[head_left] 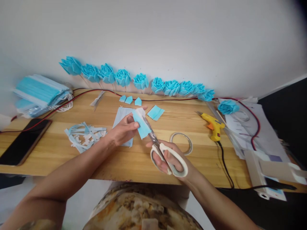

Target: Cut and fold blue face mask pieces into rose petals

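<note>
The left hand (124,129) pinches a blue fabric piece (144,128) between thumb and fingers, raised above the table (203,166). The right hand (173,159) is closed around the white handles of the scissors (155,144), digits through the loops. The blades meet the piece along its right side; how far they are parted is not clear.

For a clean cut, the piece should be kept taut and flat, since soft layered material is likely to fold between the blades. The left fingertips are best kept behind the cutting line. Long, even strokes should leave a smoother edge than short snips; turning the piece is preferable to twisting the wrist.

Beneath the left hand lies a pale blue sheet (120,118). Beyond are a folded blue piece (155,112) and small pointed pieces (137,101), a useful shape reference. Offcuts (88,137) lie to the left.
</note>
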`<control>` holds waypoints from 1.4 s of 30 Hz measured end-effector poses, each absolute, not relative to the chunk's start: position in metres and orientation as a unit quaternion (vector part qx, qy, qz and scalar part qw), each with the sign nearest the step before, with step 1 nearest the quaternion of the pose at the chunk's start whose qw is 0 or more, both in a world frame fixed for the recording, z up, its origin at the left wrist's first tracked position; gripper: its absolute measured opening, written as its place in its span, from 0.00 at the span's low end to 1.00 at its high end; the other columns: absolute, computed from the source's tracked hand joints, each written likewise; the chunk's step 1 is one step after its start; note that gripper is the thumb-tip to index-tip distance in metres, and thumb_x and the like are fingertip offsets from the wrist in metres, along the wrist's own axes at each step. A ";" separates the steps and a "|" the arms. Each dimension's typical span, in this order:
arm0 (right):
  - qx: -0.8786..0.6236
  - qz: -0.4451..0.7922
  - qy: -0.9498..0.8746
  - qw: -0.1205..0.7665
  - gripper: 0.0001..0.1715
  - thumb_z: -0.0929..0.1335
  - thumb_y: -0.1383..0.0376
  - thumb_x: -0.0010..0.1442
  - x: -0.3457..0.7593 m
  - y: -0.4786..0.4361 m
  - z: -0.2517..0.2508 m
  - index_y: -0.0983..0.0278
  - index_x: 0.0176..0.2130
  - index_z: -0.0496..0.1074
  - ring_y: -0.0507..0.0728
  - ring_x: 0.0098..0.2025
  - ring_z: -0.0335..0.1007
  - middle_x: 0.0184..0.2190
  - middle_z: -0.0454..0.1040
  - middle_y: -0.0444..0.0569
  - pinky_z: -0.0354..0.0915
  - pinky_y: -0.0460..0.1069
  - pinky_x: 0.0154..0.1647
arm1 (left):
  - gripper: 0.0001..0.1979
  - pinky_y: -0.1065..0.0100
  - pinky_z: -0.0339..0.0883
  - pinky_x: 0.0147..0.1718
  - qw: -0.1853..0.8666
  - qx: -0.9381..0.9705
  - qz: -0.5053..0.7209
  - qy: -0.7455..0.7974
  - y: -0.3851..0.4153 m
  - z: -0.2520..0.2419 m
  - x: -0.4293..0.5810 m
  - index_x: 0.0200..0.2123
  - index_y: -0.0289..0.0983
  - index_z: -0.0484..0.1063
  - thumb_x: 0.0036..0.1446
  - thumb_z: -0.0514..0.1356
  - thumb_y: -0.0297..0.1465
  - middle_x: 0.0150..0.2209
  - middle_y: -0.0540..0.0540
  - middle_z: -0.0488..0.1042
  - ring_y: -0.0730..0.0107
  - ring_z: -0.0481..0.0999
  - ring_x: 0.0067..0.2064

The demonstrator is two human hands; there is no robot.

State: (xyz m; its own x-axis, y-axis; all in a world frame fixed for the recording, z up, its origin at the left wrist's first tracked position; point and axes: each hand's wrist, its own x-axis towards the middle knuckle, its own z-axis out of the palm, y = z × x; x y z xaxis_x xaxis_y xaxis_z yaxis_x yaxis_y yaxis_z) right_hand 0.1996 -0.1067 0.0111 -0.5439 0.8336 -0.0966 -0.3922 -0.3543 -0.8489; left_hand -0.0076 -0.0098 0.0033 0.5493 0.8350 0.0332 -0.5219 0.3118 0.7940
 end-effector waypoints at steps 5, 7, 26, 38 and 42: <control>-0.280 0.759 -0.441 0.389 0.33 0.70 0.41 0.64 0.202 -0.108 0.010 0.64 0.53 0.75 0.47 0.22 0.56 0.28 0.67 0.42 0.54 0.44 0.20 | 0.44 0.62 0.72 0.45 0.773 0.401 0.433 0.231 -0.008 0.005 -0.007 0.65 0.43 0.68 0.45 0.79 0.37 0.36 0.48 0.82 0.59 0.83 0.44; -0.272 0.759 -0.446 0.389 0.32 0.69 0.42 0.65 0.202 -0.108 0.009 0.63 0.54 0.75 0.48 0.23 0.56 0.28 0.67 0.43 0.55 0.46 0.22 | 0.44 0.63 0.72 0.45 0.769 0.405 0.434 0.236 -0.007 0.007 -0.007 0.65 0.43 0.68 0.45 0.79 0.36 0.37 0.48 0.82 0.58 0.83 0.44; -0.280 0.759 -0.395 0.436 0.31 0.71 0.44 0.64 0.198 -0.120 0.005 0.65 0.53 0.76 0.46 0.20 0.51 0.27 0.64 0.41 0.51 0.43 0.17 | 0.38 0.68 0.73 0.38 0.738 0.453 0.444 0.231 -0.004 0.007 -0.011 0.62 0.45 0.71 0.48 0.77 0.32 0.34 0.51 0.79 0.66 0.80 0.38; -0.280 0.773 -0.352 0.448 0.28 0.73 0.46 0.63 0.196 -0.128 0.005 0.65 0.51 0.79 0.42 0.16 0.43 0.23 0.63 0.38 0.45 0.41 0.13 | 0.34 0.67 0.74 0.40 0.746 0.481 0.414 0.202 0.000 0.006 -0.016 0.59 0.45 0.70 0.50 0.76 0.33 0.35 0.50 0.80 0.63 0.84 0.40; -0.279 0.779 -0.349 0.440 0.27 0.72 0.47 0.64 0.196 -0.131 0.003 0.64 0.52 0.79 0.41 0.15 0.42 0.22 0.63 0.38 0.44 0.40 0.12 | 0.32 0.68 0.74 0.38 0.745 0.483 0.413 0.200 0.000 0.006 -0.017 0.57 0.45 0.71 0.50 0.76 0.32 0.35 0.51 0.79 0.67 0.82 0.37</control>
